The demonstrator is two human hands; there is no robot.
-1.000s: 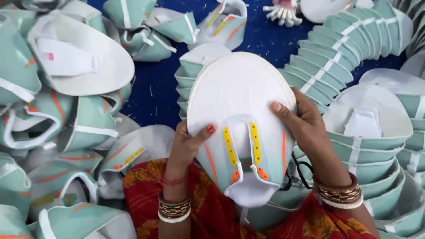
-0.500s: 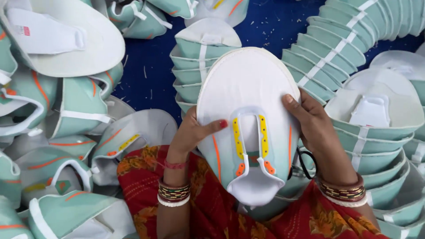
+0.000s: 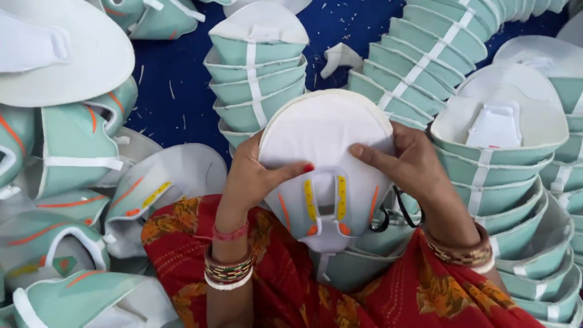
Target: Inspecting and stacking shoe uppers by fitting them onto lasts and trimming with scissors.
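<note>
Over my red-clad lap [image 3: 340, 291], my left hand [image 3: 255, 176] and right hand [image 3: 413, 164] both grip one white-and-mint shoe upper [image 3: 325, 164], thumbs across its face. Beyond: nested stacks of uppers [image 3: 255, 79] on a blue surface [image 3: 176, 79] strewn with white trimmings.

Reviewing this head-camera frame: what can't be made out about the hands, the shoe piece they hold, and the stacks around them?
- Shoe piece: its far side faces away; the lower end overlaps the pieces on the lap.
- Left hand: fingers hidden behind the piece; only the thumb shows.
- Right hand: fingertips behind the rim are covered.
- Black loops: mostly hidden by the right wrist; kind unclear.
- Stacked pieces: cut off by the right edge.
</note>
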